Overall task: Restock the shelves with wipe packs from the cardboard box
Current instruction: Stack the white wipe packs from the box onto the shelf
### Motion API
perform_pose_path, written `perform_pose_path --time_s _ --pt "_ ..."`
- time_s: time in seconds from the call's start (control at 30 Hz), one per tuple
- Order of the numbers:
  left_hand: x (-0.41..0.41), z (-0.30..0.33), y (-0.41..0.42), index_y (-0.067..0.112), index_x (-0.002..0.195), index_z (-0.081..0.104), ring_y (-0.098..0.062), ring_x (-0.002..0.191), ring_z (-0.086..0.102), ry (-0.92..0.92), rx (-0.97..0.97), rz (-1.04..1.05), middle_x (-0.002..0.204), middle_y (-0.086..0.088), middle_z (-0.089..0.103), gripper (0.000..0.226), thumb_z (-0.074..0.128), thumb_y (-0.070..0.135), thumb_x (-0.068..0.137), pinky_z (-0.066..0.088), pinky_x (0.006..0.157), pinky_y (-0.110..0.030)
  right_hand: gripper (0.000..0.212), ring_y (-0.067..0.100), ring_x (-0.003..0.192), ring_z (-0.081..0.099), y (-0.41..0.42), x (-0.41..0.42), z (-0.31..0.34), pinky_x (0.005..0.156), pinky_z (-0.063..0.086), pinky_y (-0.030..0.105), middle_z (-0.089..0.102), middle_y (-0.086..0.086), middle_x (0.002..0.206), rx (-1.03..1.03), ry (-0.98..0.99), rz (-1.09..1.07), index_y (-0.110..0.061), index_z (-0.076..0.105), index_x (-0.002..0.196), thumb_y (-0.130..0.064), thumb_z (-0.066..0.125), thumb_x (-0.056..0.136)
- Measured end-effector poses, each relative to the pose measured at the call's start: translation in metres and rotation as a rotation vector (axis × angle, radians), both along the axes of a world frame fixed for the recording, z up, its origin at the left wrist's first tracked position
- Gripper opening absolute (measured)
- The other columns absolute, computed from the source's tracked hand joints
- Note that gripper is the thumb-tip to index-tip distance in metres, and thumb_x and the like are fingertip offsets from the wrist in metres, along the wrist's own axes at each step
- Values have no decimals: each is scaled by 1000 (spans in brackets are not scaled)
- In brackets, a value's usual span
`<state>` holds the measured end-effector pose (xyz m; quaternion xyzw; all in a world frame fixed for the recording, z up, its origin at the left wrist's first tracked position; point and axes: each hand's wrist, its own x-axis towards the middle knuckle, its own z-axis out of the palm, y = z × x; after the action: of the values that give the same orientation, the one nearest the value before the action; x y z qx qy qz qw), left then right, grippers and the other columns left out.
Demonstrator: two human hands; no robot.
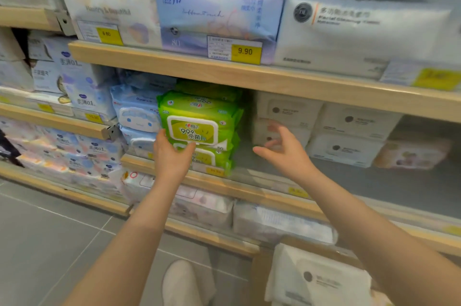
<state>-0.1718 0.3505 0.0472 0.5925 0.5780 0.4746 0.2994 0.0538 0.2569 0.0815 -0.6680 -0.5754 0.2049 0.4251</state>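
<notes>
soft green plastic wipe pack (197,118) at frame centre, stacked on the wooden shelf (249,188); light, squashy, slick film, best taken by the sides. left hand (172,156) touches its front, fingers straight; right hand (284,148) open, empty.

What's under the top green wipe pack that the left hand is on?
Under the top green wipe pack lies a second green pack, resting on the shelf. The left hand covers its left part. More green shows behind; how many packs cannot be told.

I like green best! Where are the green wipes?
The green wipe packs sit mid-shelf in the head view, between blue cartoon packs on the left and white packs on the right.
</notes>
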Motion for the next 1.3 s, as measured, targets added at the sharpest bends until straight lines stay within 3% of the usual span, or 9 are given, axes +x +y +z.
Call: perform_pose_path --time_s 0.2,0.37,0.5,0.63,0.7,0.87,0.97,1.13,1.3 --pt "63 -39 -114 8 134 42 -22 119 48 90 -57 -327 132 -7 48 59 69 15 82 37 91 -24 53 9 103 52 -114 48 -12 80 41 17 49 -5 126 -79 -125 -16 -20 44 134 -28 65 87" --pt "93 -101 -198 17 132 45 -16 120 46 138 -177 -594 130 0 46 52 67 19 84 41 102 -38 54 8 110 50 -196 82 -57 90 42 20 49 -6 127 -209 -144 -59 -20 45 133 -29 68 84" --pt "92 -140 -237 18 132 43 -15 120 45 275 -238 -715 126 5 43 52 64 20 85 38 101 -30 57 10 116 47 -240 94 -104 94 41 23 49 -5 128 -309 -182 -63 -22 46 133 -33 68 83" --pt "95 -153 -245 16 132 44 -13 122 37 344 -195 -736 130 4 39 49 63 17 86 31 104 -23 65 14 121 40 -264 94 -146 98 33 24 44 -4 131 -386 -186 -68 -21 43 135 -35 73 79" --pt "100 -154 -243 17 131 45 -11 122 37 342 -186 -707 130 2 40 48 63 17 87 30 103 -22 73 16 123 35 -265 91 -163 106 30 33 41 -4 136 -389 -332 -55 -21 43 134 -44 75 72" --pt "101 -159 -238 19 129 47 -13 121 40 364 -183 -714 128 3 42 45 63 19 86 35 105 -32 106 21 145 4 -225 73 -178 116 -4 51 9 1 157 -499 -663 111 -28 16 147 -59 72 62" --pt "94 -156 -236 20 131 45 -14 122 40 399 -211 -726 132 4 41 47 62 20 87 36 105 -35 116 28 142 8 -203 62 -177 114 1 52 14 9 153 -558 -754 156 -29 4 149 -57 74 61" --pt "77 -147 -244 19 130 46 -15 124 41 390 -173 -763 130 5 42 48 62 15 85 35 106 -36 113 29 127 29 -206 59 -166 105 19 47 34 9 133 -559 -800 145 -29 6 148 -56 73 61" --pt "60 -132 -270 32 136 36 -1 121 35 524 -102 -892 136 16 36 57 45 50 83 33 103 -25 110 26 122 31 -241 76 -147 102 25 44 34 4 130 -504 -756 -6 -31 9 146 -56 72 59"
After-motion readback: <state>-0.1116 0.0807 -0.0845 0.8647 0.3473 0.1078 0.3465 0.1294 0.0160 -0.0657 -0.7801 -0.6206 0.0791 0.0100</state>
